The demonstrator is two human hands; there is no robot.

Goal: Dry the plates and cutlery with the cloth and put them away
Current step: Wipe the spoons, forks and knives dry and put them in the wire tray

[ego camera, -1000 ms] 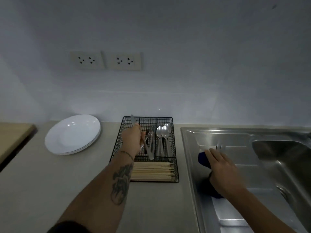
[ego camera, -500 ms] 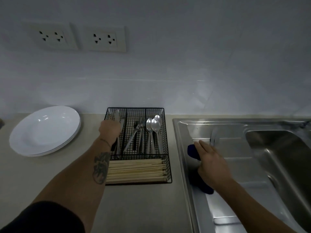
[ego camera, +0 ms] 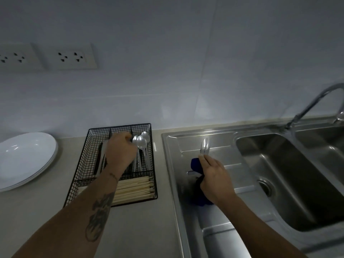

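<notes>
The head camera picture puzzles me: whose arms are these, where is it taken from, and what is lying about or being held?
There is no machine here. A person wears a wide-angle camera on the head, so you look forward and down along their own two bare arms at a kitchen counter.

The left hand reaches into a black wire cutlery basket. Spoons lie in its far compartments and pale chopsticks in the near one. Whether that hand grips anything is hidden.

The right hand is over the steel draining board. It holds a dark blue cloth and, at the fingers, a fork with its prongs pointing away.

At far left is a stack of white plates. At right are the sink basin and tap.
</notes>
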